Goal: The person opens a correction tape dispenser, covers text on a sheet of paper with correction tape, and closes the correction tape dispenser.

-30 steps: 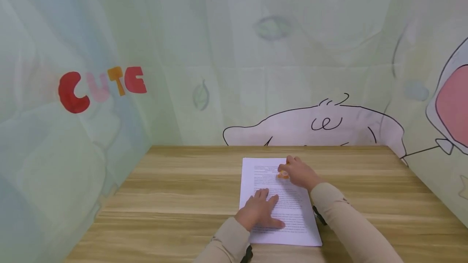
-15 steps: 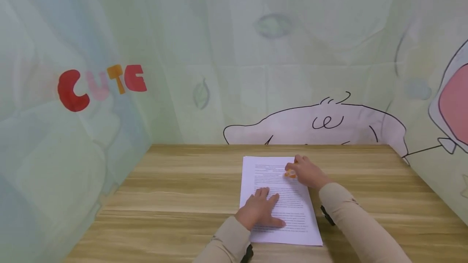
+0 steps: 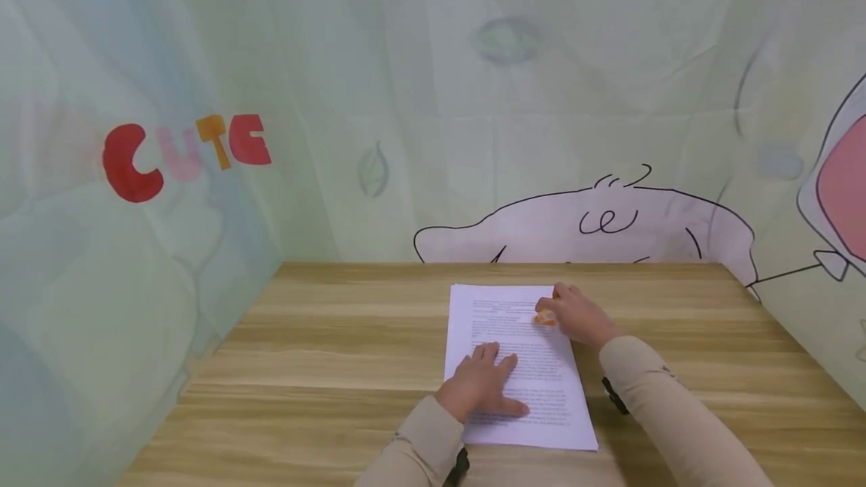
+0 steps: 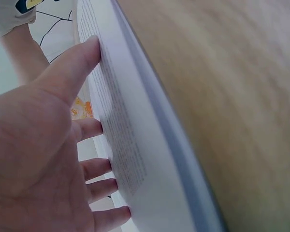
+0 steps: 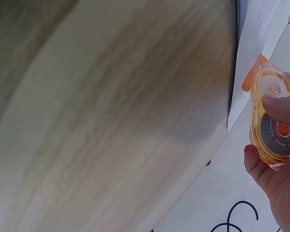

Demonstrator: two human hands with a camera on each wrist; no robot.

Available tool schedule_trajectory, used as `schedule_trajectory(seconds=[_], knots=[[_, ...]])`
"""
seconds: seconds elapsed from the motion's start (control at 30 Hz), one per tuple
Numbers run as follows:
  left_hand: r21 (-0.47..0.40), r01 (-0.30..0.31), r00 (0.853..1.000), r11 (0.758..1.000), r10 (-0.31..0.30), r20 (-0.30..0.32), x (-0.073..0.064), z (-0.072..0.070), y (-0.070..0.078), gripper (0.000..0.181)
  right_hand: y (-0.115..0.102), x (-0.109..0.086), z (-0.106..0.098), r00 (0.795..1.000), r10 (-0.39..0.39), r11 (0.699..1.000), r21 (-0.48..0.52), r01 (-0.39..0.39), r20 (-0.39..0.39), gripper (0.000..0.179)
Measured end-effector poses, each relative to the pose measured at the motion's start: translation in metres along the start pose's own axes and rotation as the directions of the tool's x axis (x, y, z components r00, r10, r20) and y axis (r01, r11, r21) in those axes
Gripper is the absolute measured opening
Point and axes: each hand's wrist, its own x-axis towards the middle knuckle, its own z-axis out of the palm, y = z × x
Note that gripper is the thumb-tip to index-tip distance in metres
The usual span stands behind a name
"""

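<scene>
A stack of printed paper (image 3: 534,427) lies on the wooden table, its thickness visible as a pale edge in the left wrist view. Fingers spread, my left hand (image 3: 482,385) rests on the lower left of the top sheet, fingertips touching the print. Near the sheet's upper right, my right hand (image 3: 575,316) grips an orange, see-through correction tape dispenser (image 5: 273,121). The right wrist view shows the thumb across the dispenser's side, with its orange tip (image 5: 253,75) at the page. In the head view the fingers hide most of the dispenser.
The wood-grained table (image 3: 325,367) extends on both sides of the paper. Behind it and at the sides hangs a pale printed curtain (image 3: 325,119) with cartoon figures and letters. A dark band (image 3: 614,395) sits under the right sleeve.
My right hand has slid rightward along the upper part of the page with the correction tape dispenser. The left hand stays in place. The head view has tilted slightly down.
</scene>
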Motion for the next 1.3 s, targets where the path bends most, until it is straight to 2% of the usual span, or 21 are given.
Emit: schedule_trajectory(seconds=[0.07,0.17,0.23,0.3,0.37,0.4,0.47,0.7,0.93,1.17,1.3], knots=[[-0.003,0.001,1.0,1.0,-0.001,-0.002,-0.001,-0.002,0.0,0.083,0.002,0.0,0.0,1.0,0.0,1.0,0.01,0.0,-0.003,0.042],[-0.012,0.004,1.0,1.0,-0.004,0.0,-0.002,-0.005,0.0,0.083,0.005,0.001,0.002,0.999,0.045,0.992,0.118,-0.043,-0.013,0.041],[-0.019,0.005,1.0,1.0,-0.005,0.003,-0.003,-0.005,0.0,0.083,0.007,0.0,0.004,0.993,0.107,0.971,0.221,-0.096,-0.04,0.04],[-0.027,0.009,1.0,1.0,-0.009,0.007,-0.005,-0.006,0.0,0.082,0.009,-0.002,0.006,0.98,0.186,0.935,0.32,-0.154,-0.072,0.039],[-0.033,0.012,1.0,0.999,-0.012,0.013,-0.005,-0.006,0.001,0.082,0.011,-0.005,0.007,0.967,0.225,0.918,0.359,-0.17,-0.117,0.039],[-0.032,0.013,1.0,0.999,-0.012,0.015,-0.005,-0.006,0.001,0.082,0.012,-0.006,0.006,0.96,0.253,0.905,0.38,-0.192,-0.118,0.038],[-0.034,0.014,1.0,0.999,-0.013,0.02,-0.004,-0.006,0.001,0.083,0.013,-0.007,0.005,0.956,0.271,0.901,0.378,-0.211,-0.113,0.036],[-0.024,0.014,1.0,1.0,-0.014,0.02,-0.002,-0.005,0.001,0.083,0.006,-0.005,-0.001,0.969,0.242,0.905,0.372,-0.208,-0.045,0.034],[-0.022,0.01,1.0,1.0,-0.01,0.023,-0.004,-0.006,0.002,0.082,-0.008,0.004,-0.002,0.984,0.174,0.92,0.363,-0.145,-0.049,0.036],[-0.021,0.001,1.0,1.0,-0.001,0.009,-0.004,-0.004,0.001,0.082,-0.024,0.011,0.0,0.989,0.144,0.941,0.311,-0.133,-0.014,0.038],[-0.008,-0.008,1.0,1.0,0.008,0.002,-0.002,-0.002,0.0,0.082,-0.03,0.015,0.002,0.992,0.114,0.952,0.289,-0.095,-0.049,0.037]])
